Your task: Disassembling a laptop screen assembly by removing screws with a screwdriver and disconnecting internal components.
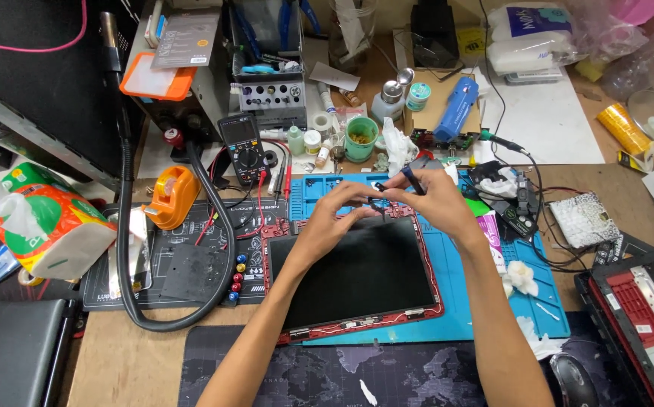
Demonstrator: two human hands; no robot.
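A laptop screen panel (361,275) with a red frame lies flat on a blue work mat (485,298). Both my hands hover over its far edge. My left hand (331,218) pinches a small dark part at its fingertips, just above the frame. My right hand (436,200) grips a thin dark tool (411,179), its tip pointing toward the small part. The fingertips of both hands nearly meet.
A black mat (191,264) with a flexible black hose (127,249) lies left. A multimeter (242,147), orange tape dispenser (170,196) and tissue pack (44,222) stand behind. Cables and a black charger (523,203) sit right; a red laptop base (643,316) at far right.
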